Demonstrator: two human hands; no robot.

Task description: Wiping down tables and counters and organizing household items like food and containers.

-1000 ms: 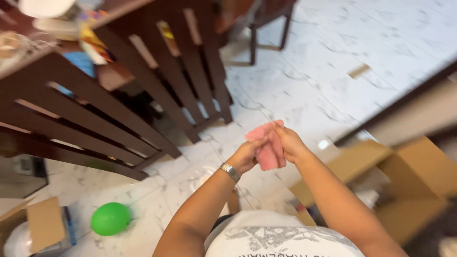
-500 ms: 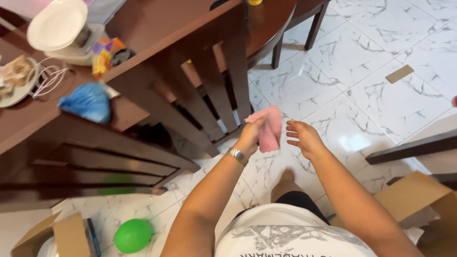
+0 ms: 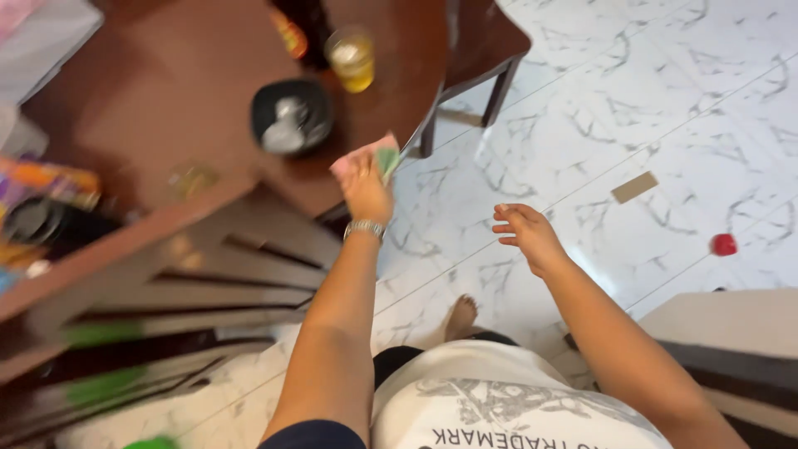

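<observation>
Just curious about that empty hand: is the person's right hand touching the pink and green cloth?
Apart. The head view shows the right hand open over the floor, bare tile between it and the pink and green cloth in the left hand.

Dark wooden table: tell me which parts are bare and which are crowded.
On the table, the broad middle is bare, between the black bowl and the far left clutter. The near edge is crowded: bowl, yellow drink glass, and the left hand holding a pink cloth.

White marble-look tile floor (image 3: 665,100) w/ grey veins, dark wood table (image 3: 166,91) & slatted chair (image 3: 208,274) at left
</observation>
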